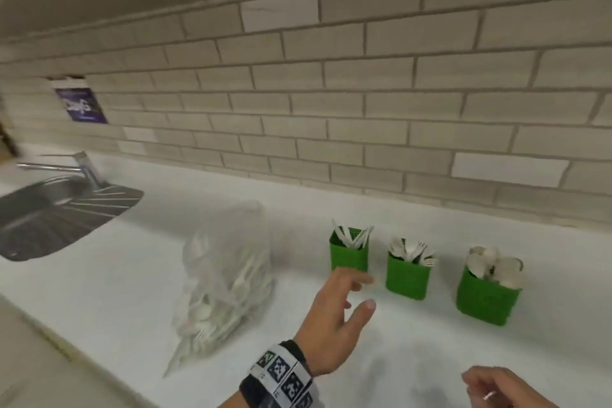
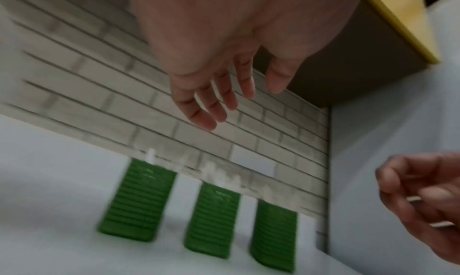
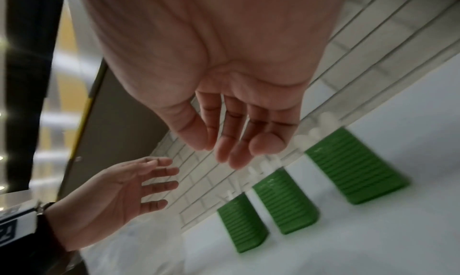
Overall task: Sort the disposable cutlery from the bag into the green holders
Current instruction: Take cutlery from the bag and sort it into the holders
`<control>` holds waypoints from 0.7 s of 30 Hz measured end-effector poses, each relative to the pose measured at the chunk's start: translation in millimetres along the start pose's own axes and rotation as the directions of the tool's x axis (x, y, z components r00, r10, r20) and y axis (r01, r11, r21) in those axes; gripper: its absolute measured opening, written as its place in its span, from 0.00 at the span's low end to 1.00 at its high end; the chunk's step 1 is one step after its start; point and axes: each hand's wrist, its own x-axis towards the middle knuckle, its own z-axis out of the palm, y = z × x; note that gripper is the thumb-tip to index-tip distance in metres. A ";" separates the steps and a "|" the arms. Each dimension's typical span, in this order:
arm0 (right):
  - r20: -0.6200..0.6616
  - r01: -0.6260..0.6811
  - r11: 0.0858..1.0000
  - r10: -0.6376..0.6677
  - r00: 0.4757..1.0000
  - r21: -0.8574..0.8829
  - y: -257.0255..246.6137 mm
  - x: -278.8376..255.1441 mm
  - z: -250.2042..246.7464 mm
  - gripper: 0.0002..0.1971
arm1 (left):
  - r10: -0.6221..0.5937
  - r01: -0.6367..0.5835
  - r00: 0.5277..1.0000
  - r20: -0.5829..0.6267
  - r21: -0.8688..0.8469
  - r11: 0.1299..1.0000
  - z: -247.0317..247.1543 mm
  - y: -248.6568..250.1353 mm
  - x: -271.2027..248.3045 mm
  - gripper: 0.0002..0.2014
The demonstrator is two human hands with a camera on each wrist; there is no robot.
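Both hands were empty when I checked the feeds. My left hand (image 1: 334, 311) hung over the desk (image 1: 414, 341) just in front of the leftmost green holder (image 1: 349, 253), fingers spread and relaxed, nothing in them. My right hand (image 3: 224, 102) looked loosely open on its own wrist cam, fingers hanging a bit curled around nothing. There was a thin pale glint near it on the head view, but it was too blurry for me to call it anything.

The bag (image 1: 225, 278) sat slumped on the white desk to the left of the holders, well apart from them. It's thin clear crinkly plastic, so I could see a heap of white cutlery (image 1: 212, 311) through it, plenty left to sort I'd say. I'm guessing it was parked there so my left hand could dip in while the holders stayed within easy reach.

The three holders stood upright in a row near the tiled wall, with gaps between them. They're squarish tubs with ribbed sides, look like rigid plastic. The left one had long thin pieces sticking up (knives, I think), the middle holder (image 1: 409, 273) had forks with tines showing, and the right holder (image 1: 485, 295) held rounded spoon-like shapes. One type per tub, which is the whole point really.

Off to the far left was a steel sink (image 1: 56, 219) with a tap, not involved.
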 end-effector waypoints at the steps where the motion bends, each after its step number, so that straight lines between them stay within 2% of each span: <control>1: -0.040 0.018 0.998 -0.021 0.999 -0.063 -6.9 0.0 14.1 0.29 | -0.028 0.029 0.997 -0.070 0.016 0.999 -20.0 -4.4 -5.4 0.13; 3: 0.079 0.009 1.000 -0.007 0.997 -0.020 -27.8 2.3 21.9 0.36 | -0.061 0.073 0.979 -0.197 0.054 0.996 -60.2 -10.6 -13.5 0.12; 5: 0.306 0.077 0.997 -0.066 0.950 -0.024 -46.8 6.8 35.1 0.29 | -0.057 0.089 0.951 -0.304 0.093 0.992 -99.5 -10.7 -17.4 0.11; 7: 0.415 0.139 0.990 -0.122 0.901 -0.010 -63.3 14.6 48.8 0.25 | -0.015 0.066 0.925 -0.379 0.122 0.990 -134.5 -5.3 -19.3 0.11; 10: 0.525 0.130 0.989 -0.144 0.839 0.065 -100.9 29.8 81.8 0.15 | 0.062 0.030 0.881 -0.469 0.185 0.982 -184.5 3.6 -13.1 0.08; 12: 0.518 0.124 0.988 -0.153 0.842 0.090 -126.6 43.8 108.0 0.10 | 0.076 0.077 0.859 -0.507 0.274 0.959 -218.7 -4.2 -0.7 0.10; 13: 0.505 0.134 0.986 -0.166 0.847 0.100 -139.0 51.8 122.1 0.08 | 0.014 0.166 0.870 -0.492 0.320 0.933 -234.4 -11.7 6.7 0.14; 14: 0.496 0.136 0.984 -0.176 0.851 0.116 -151.7 60.1 137.6 0.07 | -0.112 0.295 0.884 -0.455 0.356 0.886 -247.5 -19.7 13.2 0.22; 15: 0.490 0.123 0.983 -0.175 0.854 0.136 -165.3 69.0 154.5 0.06 | -0.273 0.431 0.875 -0.400 0.384 0.816 -256.7 -26.8 17.4 0.30; 16: 0.488 0.097 0.985 -0.155 0.859 0.143 -176.5 77.6 172.6 0.05 | -0.415 0.526 0.847 -0.333 0.412 0.744 -261.2 -34.3 18.7 0.37; 17: 0.482 0.067 0.989 -0.125 0.867 0.135 -186.7 86.9 190.3 0.06 | -0.507 0.572 0.820 -0.267 0.427 0.700 -262.0 -42.3 19.2 0.41; 19: 0.472 -0.024 0.996 -0.023 0.881 0.092 -203.5 102.3 219.8 0.11 | -0.591 0.618 0.783 -0.194 0.356 0.701 -256.7 -61.3 18.0 0.44; 21: 0.471 -0.169 0.984 0.123 0.873 0.058 -217.5 113.3 243.1 0.20 | -0.618 0.654 0.756 -0.214 0.258 0.711 -254.0 -83.7 17.9 0.42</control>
